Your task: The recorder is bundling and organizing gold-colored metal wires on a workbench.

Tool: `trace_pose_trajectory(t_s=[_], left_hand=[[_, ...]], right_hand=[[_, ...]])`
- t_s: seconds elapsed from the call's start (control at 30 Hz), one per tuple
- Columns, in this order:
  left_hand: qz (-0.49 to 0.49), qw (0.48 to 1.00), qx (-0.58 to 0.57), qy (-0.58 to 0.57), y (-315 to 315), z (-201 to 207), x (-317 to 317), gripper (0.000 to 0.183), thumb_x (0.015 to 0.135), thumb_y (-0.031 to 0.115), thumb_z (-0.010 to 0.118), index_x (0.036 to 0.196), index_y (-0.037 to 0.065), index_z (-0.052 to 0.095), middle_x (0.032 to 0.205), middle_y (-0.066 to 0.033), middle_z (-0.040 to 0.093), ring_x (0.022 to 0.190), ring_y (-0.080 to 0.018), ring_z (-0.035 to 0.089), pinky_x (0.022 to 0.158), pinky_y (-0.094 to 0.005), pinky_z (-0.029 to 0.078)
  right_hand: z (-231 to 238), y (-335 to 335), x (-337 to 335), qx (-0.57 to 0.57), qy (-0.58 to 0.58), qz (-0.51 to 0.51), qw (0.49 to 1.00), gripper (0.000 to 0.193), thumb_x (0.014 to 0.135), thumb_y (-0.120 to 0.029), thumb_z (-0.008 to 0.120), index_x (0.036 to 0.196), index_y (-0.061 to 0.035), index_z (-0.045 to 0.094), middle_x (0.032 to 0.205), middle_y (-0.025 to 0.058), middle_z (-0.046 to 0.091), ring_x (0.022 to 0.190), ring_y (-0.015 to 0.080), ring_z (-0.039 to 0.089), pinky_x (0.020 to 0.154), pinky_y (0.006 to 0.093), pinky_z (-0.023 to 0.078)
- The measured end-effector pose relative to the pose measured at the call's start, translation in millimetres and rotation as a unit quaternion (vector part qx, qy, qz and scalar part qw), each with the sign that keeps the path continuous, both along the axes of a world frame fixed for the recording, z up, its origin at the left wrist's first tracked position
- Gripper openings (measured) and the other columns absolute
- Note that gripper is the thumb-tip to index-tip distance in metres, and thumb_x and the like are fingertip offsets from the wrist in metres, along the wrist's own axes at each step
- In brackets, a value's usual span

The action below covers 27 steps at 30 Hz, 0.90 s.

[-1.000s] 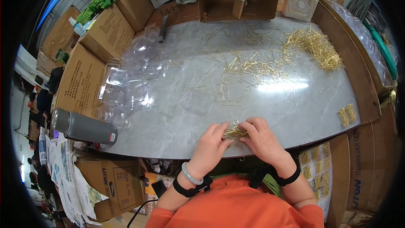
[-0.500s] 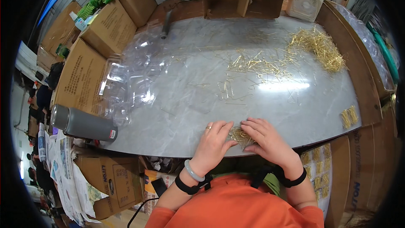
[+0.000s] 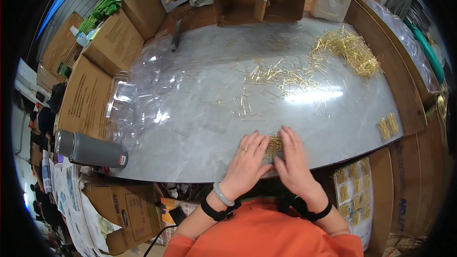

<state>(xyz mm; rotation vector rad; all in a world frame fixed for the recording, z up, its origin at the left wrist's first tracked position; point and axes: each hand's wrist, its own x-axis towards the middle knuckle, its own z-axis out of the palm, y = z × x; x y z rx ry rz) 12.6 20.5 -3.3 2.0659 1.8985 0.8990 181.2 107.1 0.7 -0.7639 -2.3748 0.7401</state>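
Room on tbl point(image 3: 340, 135) betw. R hand point(image 3: 295, 164) & gold-wire bundles point(image 3: 388, 126), also betw. L hand point(image 3: 245, 162) & grey flask point(image 3: 97, 151); fwd, loose gold wires point(image 3: 281, 76), wire pile point(image 3: 352, 54) R, clr. plastic trays point(image 3: 140, 97) L obstruct.

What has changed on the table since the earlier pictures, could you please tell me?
The left hand and right hand have straightened their fingers, from pinching the gold wire bundle to flanking it. The loose wire pile, two small bundles and gray bottle stayed put.
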Motion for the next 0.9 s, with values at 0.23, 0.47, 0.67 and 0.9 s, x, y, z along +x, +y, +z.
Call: trace_pose_trajectory(t_s=[0.23,0.47,0.67,0.9], left_hand=[[0.02,0.998,-0.004,-0.063,-2.2,-1.5,-2.6,0.066,0.082,0.008,0.079,0.14,-0.003,0.05,0.139,-0.023,0.048,0.135,-0.0449,0.046,0.112,-0.0501,0.041],[-0.011,0.996,0.023,-0.091,-3.1,0.1,-8.7,0.074,0.08,0.018,0.086,0.141,-0.001,0.047,0.138,-0.022,0.053,0.138,-0.045,0.046,0.117,-0.0514,0.037],[-0.006,0.997,0.018,-0.071,-6.1,2.0,-5.7,0.093,0.076,0.034,0.09,0.147,0.0,0.041,0.142,-0.0223,0.051,0.141,-0.0447,0.042,0.119,-0.0551,0.034],[0.022,1.0,0.016,-0.003,-3.9,0.7,-4.8,0.074,0.086,0.02,0.08,0.148,-0.001,0.045,0.142,-0.0218,0.05,0.138,-0.0446,0.043,0.119,-0.0562,0.032]], right_hand=[[28.5,28.1,5.3,0.033,-0.067,0.112,0.991,0.079,0.083,-0.001,0.062,0.156,-0.0026,0.033,0.157,0.0235,0.037,0.143,0.0436,0.038,0.119,0.0534,0.029],[15.0,48.3,9.4,-0.02,-0.06,0.193,0.979,0.071,0.082,-0.015,0.079,0.146,-0.0046,0.049,0.135,0.0161,0.06,0.134,0.0368,0.049,0.112,0.0486,0.038],[21.7,28.3,15.3,0.01,0.005,0.093,0.996,0.064,0.083,-0.009,0.078,0.141,-0.0033,0.051,0.133,0.0169,0.06,0.126,0.0374,0.054,0.109,0.0467,0.041],[7.4,8.8,15.7,0.032,-0.01,0.027,0.999,0.06,0.086,0.003,0.068,0.142,0.001,0.048,0.142,0.0247,0.051,0.129,0.0444,0.051,0.111,0.0512,0.042]])
